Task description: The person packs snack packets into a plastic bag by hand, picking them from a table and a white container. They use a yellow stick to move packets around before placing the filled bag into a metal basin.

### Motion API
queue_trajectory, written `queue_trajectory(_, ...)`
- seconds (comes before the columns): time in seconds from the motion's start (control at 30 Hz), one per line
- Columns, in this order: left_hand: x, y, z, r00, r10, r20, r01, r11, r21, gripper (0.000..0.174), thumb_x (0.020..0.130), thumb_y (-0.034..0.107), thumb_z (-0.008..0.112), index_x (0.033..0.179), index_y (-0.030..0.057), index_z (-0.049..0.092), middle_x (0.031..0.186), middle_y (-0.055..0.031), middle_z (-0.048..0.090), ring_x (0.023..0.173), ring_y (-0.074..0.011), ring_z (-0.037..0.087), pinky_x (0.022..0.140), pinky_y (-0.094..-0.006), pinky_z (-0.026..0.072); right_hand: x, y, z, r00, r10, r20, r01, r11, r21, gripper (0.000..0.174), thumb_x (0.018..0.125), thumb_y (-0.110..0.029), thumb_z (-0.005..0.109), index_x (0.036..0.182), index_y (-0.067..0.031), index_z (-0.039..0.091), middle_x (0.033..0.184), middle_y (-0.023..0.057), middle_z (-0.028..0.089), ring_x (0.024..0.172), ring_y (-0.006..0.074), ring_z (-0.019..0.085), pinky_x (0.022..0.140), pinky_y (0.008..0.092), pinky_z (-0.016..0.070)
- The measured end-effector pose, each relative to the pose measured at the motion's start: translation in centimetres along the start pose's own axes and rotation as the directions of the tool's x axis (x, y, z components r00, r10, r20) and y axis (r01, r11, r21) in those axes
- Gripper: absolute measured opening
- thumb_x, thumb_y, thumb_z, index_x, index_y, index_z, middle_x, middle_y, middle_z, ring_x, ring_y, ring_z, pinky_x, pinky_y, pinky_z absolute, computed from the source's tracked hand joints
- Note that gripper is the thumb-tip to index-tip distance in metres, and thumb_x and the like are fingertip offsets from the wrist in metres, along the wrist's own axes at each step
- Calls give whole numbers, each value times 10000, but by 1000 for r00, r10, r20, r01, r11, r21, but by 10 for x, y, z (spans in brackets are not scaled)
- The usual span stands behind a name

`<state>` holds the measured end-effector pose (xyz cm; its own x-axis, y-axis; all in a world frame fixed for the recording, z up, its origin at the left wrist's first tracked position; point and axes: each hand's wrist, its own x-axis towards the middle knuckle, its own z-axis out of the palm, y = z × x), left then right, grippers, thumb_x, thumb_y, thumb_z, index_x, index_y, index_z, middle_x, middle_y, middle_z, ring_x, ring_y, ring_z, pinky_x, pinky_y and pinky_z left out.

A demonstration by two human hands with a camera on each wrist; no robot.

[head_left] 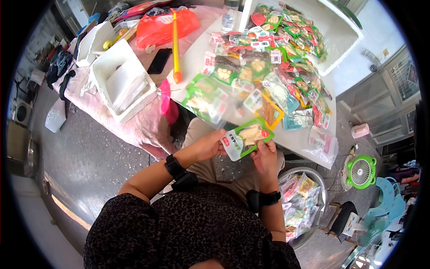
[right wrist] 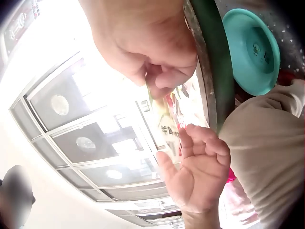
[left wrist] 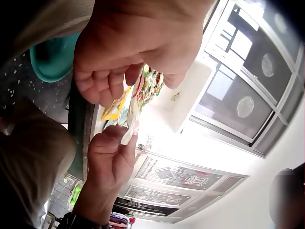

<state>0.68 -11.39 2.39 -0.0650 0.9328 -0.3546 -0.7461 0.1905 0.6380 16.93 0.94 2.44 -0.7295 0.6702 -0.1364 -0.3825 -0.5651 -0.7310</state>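
A green-edged food packet (head_left: 249, 139) with pale pieces behind its clear window is held over the lap, just off the table's front edge. My right hand (head_left: 265, 158) pinches its lower right edge; that grip also shows in the left wrist view. My left hand (head_left: 210, 145) is at the packet's white left end, fingertips right by its edge. In the right wrist view the left palm (right wrist: 198, 164) faces the camera, thumb apart from the loosely bent fingers. On the table in front lie a yellow-edged packet (head_left: 270, 115) and more green-edged packets (head_left: 204, 101).
A heap of packets (head_left: 286, 62) spills from a white foam box (head_left: 340, 40). Left stand another foam box (head_left: 121, 80), a phone (head_left: 160, 61) and a yellow stick-like object (head_left: 175, 49). A metal basin (head_left: 323, 193) of packets sits at lower right, near a green fan (head_left: 361, 172).
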Motion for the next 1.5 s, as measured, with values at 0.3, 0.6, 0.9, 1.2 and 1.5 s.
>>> queue_trajectory(0.3,11,7,-13,994,81,67,-104,864,493,297,764,123,529,1044,53,457,877,-10,527,711,-92,495,579,-217,407,2,-18,-18,965,214,153,-227,971,74,229,824,-171,499,1025,-62,486,933,65,568,743,171,578,516,261,480)
queue_trajectory(0.6,24,34,3,669,735,114,-33,-123,992,279,719,219,594,931,51,524,864,-122,540,732,-233,558,631,-315,458,6,-16,-28,976,59,-209,-64,998,-15,169,836,-125,468,989,-59,491,896,75,576,698,168,582,522,267,483)
queue_trajectory(0.9,36,28,-4,713,699,49,118,-189,975,106,734,150,490,766,49,499,765,-130,521,682,-320,530,590,-402,442,27,-2,-12,975,40,-219,-75,985,-154,187,829,-165,481,988,-66,475,884,72,576,697,175,579,542,276,471)
queue_trajectory(1.2,30,27,-4,649,705,286,67,-427,902,79,705,135,506,695,59,486,679,-104,497,607,-294,528,518,-387,436,51,4,8,959,160,-234,-188,977,-104,183,827,-143,460,999,-80,455,934,78,547,758,197,562,588,342,467)
queue_trajectory(1.5,25,23,-2,549,760,346,-15,-405,914,51,689,123,523,671,81,502,654,-79,497,569,-268,525,490,-371,426,79,49,49,961,190,-203,-206,976,-64,83,820,-134,446,803,-66,489,762,50,530,625,156,508,521,277,451)
